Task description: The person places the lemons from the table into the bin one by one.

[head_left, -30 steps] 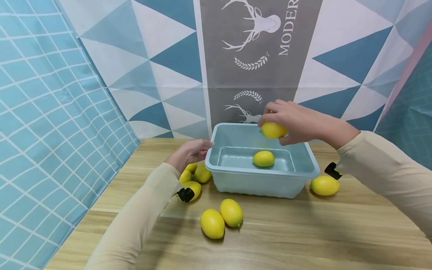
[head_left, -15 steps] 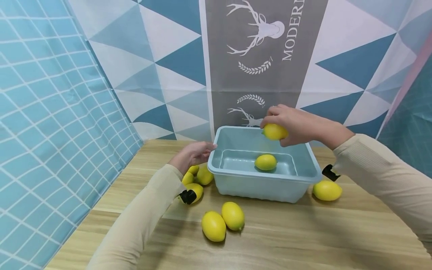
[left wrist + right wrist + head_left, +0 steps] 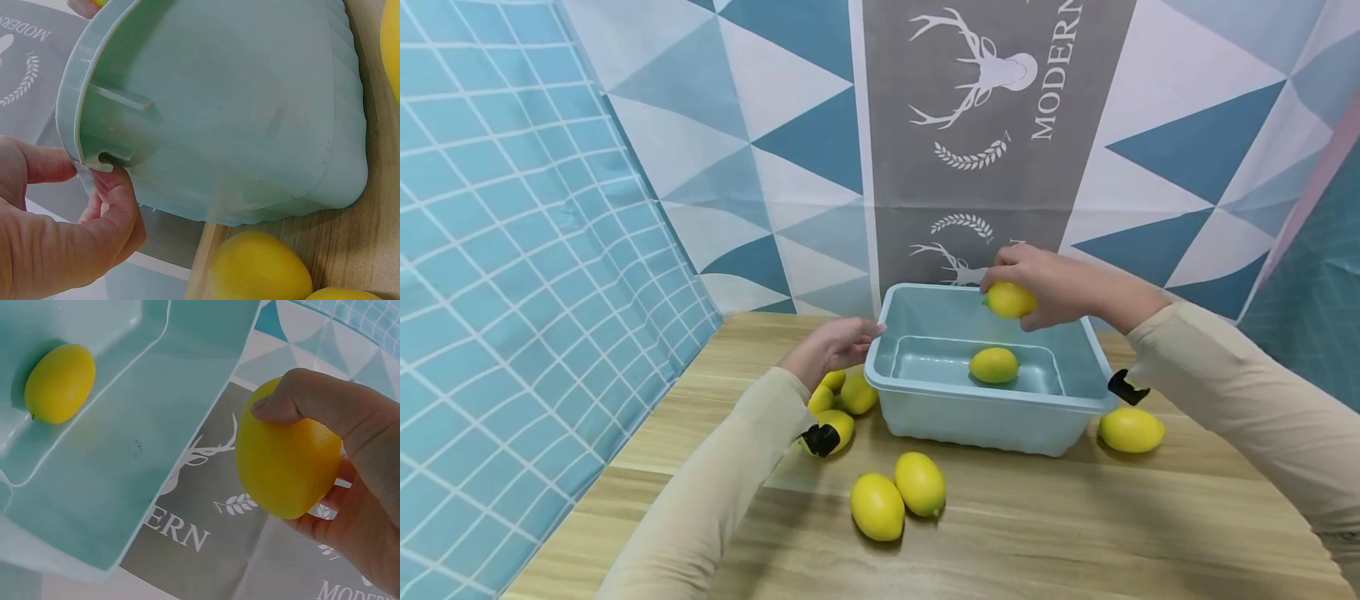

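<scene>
**Right hand holds lemon over bin, left hand steadies rim**

Backdrop: geometric blue/white cloth [image 3: 760, 150] with a grey deer panel [image 3: 977, 108] behind; light-wood desk [image 3: 1075, 533] carries everything.

Bin [image 3: 992, 417]: pale blue plastic, open top, standing on the desk at centre. One lemon inside [image 3: 994, 365] lies on the bin floor, long axis roughly left-right.

Left hand [image 3: 835, 346]: at the bin's left rim. Left wrist view shows the thumb and a finger [image 3: 115, 187] pinching the rim edge [image 3: 75, 125], so the grip is closed on the bin.

Right hand [image 3: 1045, 279]: above the bin's far wall. Grip wraps the held lemon [image 3: 1009, 300] with fingers over the top and thumb [image 3: 300, 397] across the side; firm, fully enclosing. Its long axis reads near level from the head view.

Key relation: held lemon sits directly above the bin opening toward the back edge; the bin floor is straight below, the resting lemon slightly nearer and lower. Right hand is the only one near it.

Loose lemons on the desk: pair in front [image 3: 898, 496], cluster by the left arm [image 3: 842, 400], one right of the bin [image 3: 1131, 429].
</scene>
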`<state>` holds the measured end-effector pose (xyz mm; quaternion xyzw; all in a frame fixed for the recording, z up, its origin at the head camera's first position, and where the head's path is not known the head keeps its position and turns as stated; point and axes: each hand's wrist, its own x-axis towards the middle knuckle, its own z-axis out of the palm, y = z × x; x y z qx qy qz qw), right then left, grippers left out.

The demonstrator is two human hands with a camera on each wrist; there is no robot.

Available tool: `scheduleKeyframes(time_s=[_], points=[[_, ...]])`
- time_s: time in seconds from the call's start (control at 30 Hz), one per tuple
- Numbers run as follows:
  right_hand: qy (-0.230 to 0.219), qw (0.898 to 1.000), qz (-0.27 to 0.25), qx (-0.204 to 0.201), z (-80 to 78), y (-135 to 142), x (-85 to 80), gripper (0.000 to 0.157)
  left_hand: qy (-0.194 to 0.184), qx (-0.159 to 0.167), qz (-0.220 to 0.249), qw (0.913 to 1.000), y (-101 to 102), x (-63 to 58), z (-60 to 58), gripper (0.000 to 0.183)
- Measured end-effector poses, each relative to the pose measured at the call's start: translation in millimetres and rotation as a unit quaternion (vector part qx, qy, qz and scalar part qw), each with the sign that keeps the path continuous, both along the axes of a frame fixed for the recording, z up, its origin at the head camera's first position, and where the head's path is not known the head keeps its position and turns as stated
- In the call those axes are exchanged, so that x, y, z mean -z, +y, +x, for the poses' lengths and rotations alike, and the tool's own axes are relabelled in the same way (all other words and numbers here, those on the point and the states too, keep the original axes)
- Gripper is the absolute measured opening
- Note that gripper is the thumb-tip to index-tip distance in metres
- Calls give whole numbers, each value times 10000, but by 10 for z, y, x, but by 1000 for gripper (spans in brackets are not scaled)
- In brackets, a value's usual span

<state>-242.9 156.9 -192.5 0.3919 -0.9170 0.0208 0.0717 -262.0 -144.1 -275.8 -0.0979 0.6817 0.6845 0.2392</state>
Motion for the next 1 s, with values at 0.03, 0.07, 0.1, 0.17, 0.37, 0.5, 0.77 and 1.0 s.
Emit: scheduleKeyframes(time_s=[0.03,0.07,0.1,0.17,0.37,0.5,0.77,1.0], points=[[-30,10000,-1,23,-13,-3,12,57,3,1,-2,10000,0,-1,4,47],[-62,10000,-7,29,-22,-7,20,57,0,-1,4,10000,-1,-2,8,48],[-86,10000,-9,29,-31,-11,28,57,8,9,8,10000,-1,0,10,48],[-136,9999,-10,46,-54,-20,42,57,14,14,0,10000,-3,0,16,48],[-246,9997,38,56,-127,-43,83,54,37,4,24,10000,-3,3,15,48],[-408,9990,103,143,-179,-49,123,53,36,-12,73,10000,0,13,7,47],[-662,9973,150,285,-253,-39,208,53,58,-35,134,9999,7,17,11,47],[-992,9930,340,535,-327,12,264,55,29,-47,121,9999,3,15,9,47]])
